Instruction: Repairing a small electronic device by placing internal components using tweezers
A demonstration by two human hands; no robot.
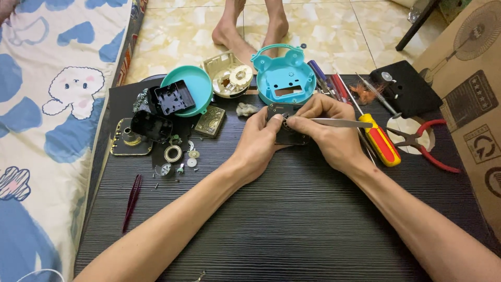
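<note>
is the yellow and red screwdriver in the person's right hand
No, the yellow and red screwdriver lies on the table beside the right hand, which holds metal tweezers instead.

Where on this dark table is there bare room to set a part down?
The table is bare along the near edge, between and beside the forearms, right of the red tweezers. The far edge is crowded: teal clock shell, small parts, screwdriver, pliers.

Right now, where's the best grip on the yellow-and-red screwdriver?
Probably the yellow-and-red handle, taken from above. The screwdriver lies flat on the table, handle end nearest the person and clear on its upper side. The right hand sits just left of it, holding a metal tool, and the pliers lie to the right, so side approaches are tighter.
</note>
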